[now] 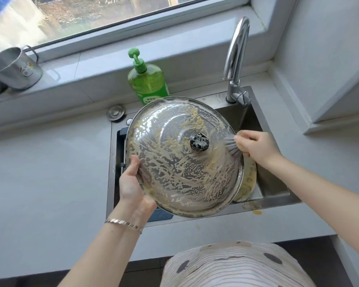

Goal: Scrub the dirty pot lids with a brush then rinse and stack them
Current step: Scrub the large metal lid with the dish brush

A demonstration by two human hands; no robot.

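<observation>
The large steel pot lid [174, 162] is held tilted above the sink [267, 183], its domed top facing up and streaked all over with suds and yellowish residue. Its black knob [199, 142] at the centre is foamy too.

The left grip [131, 183] clasps the lid's lower-left rim, thumb on the top surface and fingers out of sight underneath. A thin bracelet [123, 222] sits on that wrist. The right grip [255, 145] is curled round the handle of a brush [232, 146], whose grey bristles press on the lid's right side, just beside the knob.

A 2nd lid [247, 183], smeared yellow, leans in the sink under the big lid's lower-right edge, only partly visible.

Behind the sink stands a green pump bottle of dish soap [147, 81], upright, with a chrome faucet [235, 56] at the back right corner. A round metal cap [116, 112] lies on the worktop [50, 172] near the sink's back left corner. A steel mug [15, 68] sits on the window ledge, far left. A yellow smear [257, 212] marks the worktop at the sink's front edge.
</observation>
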